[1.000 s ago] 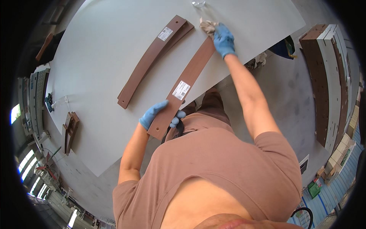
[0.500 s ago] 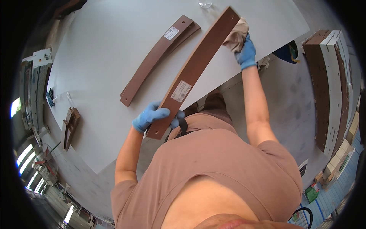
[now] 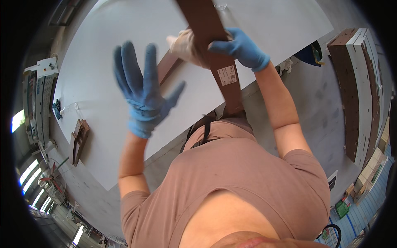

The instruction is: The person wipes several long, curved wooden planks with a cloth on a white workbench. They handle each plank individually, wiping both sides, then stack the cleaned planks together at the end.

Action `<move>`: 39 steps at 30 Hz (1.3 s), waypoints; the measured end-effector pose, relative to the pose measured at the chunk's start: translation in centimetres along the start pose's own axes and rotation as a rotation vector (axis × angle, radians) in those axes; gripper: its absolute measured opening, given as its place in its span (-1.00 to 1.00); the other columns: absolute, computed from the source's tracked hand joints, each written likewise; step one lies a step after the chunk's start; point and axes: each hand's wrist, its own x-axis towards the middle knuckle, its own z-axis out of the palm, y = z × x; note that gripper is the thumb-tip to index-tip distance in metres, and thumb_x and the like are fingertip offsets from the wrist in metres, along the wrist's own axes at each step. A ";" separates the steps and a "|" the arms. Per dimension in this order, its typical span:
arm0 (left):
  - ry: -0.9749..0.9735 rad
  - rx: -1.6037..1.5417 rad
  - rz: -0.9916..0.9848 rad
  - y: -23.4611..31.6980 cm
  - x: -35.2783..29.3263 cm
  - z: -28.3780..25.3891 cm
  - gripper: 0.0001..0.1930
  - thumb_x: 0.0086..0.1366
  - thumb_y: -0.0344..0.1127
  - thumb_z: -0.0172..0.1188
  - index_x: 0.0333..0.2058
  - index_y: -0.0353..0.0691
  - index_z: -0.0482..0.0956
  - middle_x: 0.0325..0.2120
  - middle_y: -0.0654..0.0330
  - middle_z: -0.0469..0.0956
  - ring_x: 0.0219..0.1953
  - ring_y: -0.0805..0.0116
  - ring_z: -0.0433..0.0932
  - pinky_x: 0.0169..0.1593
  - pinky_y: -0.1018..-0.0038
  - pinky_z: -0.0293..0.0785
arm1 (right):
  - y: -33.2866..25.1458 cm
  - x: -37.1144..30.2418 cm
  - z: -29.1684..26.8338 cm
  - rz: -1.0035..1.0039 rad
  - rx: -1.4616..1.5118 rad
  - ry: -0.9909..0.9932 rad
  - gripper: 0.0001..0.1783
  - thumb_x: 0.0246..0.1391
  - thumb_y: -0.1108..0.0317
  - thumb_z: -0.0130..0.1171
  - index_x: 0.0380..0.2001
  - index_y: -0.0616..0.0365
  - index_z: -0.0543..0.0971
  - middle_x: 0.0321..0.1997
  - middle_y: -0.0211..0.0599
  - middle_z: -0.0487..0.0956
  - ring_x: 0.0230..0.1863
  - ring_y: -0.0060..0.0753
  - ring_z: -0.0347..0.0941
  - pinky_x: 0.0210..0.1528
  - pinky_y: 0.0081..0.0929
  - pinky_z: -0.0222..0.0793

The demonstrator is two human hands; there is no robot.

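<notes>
My right hand (image 3: 242, 48), in a blue glove, grips a long brown board (image 3: 215, 49) around its middle, with a beige cloth (image 3: 188, 47) bunched behind the board. The board is raised above the table and tilted, its top end cut off by the frame. A white label (image 3: 227, 75) is stuck on its lower part. My left hand (image 3: 142, 89), also in a blue glove, is off the board with its fingers spread and nothing in it. Beyond it, on the white table (image 3: 95, 53), lies another brown board (image 3: 169, 66), mostly hidden by the cloth and my hands.
At the table's left edge sit a small stack of brown pieces (image 3: 78, 138) and a dark blue glove (image 3: 56, 108). A tall stack of brown and white boards (image 3: 351, 95) stands at the right. A clear object (image 3: 220, 7) rests at the table's far side.
My left hand has let go of the board's near end and opened. My right hand, from wiping near the far end, has taken the board by its middle and swung it upright.
</notes>
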 end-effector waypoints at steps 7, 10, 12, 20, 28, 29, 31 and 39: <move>-0.321 0.448 0.564 -4.7 5.0 -0.8 -0.28 0.17 -0.32 0.31 0.36 0.09 0.42 0.02 0.16 0.55 0.15 0.11 0.53 0.39 0.07 0.33 | -1.7 2.6 4.7 0.191 -0.464 -0.429 -0.45 0.01 0.18 0.50 0.04 0.25 0.67 -0.11 -0.25 0.74 -0.08 -0.45 0.60 0.08 -0.42 0.50; -0.492 0.320 0.448 -6.7 2.6 0.3 -0.30 0.13 -0.39 0.31 0.32 -0.02 0.46 -0.22 0.21 0.52 -0.10 0.17 0.56 0.21 0.15 0.45 | -1.1 2.2 4.0 0.272 -0.538 -0.456 -0.40 -0.08 0.03 0.48 -0.02 0.19 0.72 -0.24 -0.21 0.74 -0.27 -0.36 0.64 -0.14 -0.33 0.56; -0.492 0.285 0.359 -8.4 0.8 0.7 -0.29 0.13 -0.41 0.33 0.32 -0.04 0.48 -0.29 0.24 0.49 -0.19 0.18 0.52 0.10 0.16 0.47 | -1.0 1.3 1.8 0.302 -0.551 -0.460 -0.41 -0.11 0.04 0.47 -0.04 0.18 0.73 -0.26 -0.20 0.75 -0.29 -0.36 0.64 -0.18 -0.31 0.57; -0.533 0.198 0.138 -11.0 -5.0 -0.3 -0.18 0.00 -0.39 0.41 0.33 -0.02 0.44 -0.27 0.17 0.50 -0.19 0.08 0.54 0.01 0.13 0.47 | -1.6 -6.1 -11.2 0.513 -0.656 -0.422 -0.37 -0.12 0.11 0.56 -0.04 0.34 0.71 -0.18 -0.28 0.75 -0.16 -0.47 0.60 0.00 -0.41 0.54; -1.248 -0.862 -1.086 -7.3 -9.1 -1.4 -0.25 0.25 -0.38 0.28 0.44 -0.18 0.34 -0.08 0.09 0.72 -0.16 0.28 0.72 -0.08 0.34 0.68 | 2.7 -14.0 -23.2 0.412 -0.022 0.510 -0.35 0.31 -0.06 0.34 0.19 0.29 0.59 0.07 -0.35 0.66 0.04 -0.52 0.56 0.13 -0.48 0.52; -1.285 -1.145 -1.201 -6.6 -9.4 -1.6 -0.25 0.26 -0.32 0.28 0.43 -0.24 0.33 -0.16 0.05 0.73 -0.27 0.29 0.71 -0.12 0.36 0.68 | 3.6 -14.6 -22.7 0.318 -0.011 0.587 -0.32 0.36 -0.14 0.28 0.17 0.31 0.61 0.07 -0.36 0.65 0.04 -0.56 0.54 0.11 -0.51 0.52; -1.288 -1.597 -1.375 -5.1 -9.8 -1.7 -0.18 0.26 -0.13 0.31 0.43 -0.36 0.29 -0.24 -0.06 0.73 -0.46 0.26 0.65 -0.21 0.37 0.64 | 5.4 -14.6 -20.4 0.217 -0.107 0.755 -0.32 0.36 -0.14 0.28 0.16 0.32 0.62 0.06 -0.35 0.66 0.03 -0.55 0.55 0.11 -0.52 0.52; -1.371 -2.124 -1.841 -0.4 -13.1 1.8 -0.18 0.32 0.12 0.29 0.41 -0.24 0.34 -0.29 -0.15 0.71 -0.53 0.23 0.53 -0.35 0.37 0.50 | 9.6 -8.0 -2.5 -0.251 -0.577 0.787 -0.42 0.25 0.02 0.39 0.12 0.30 0.62 0.01 0.04 0.71 0.04 -0.11 0.68 0.05 -0.25 0.62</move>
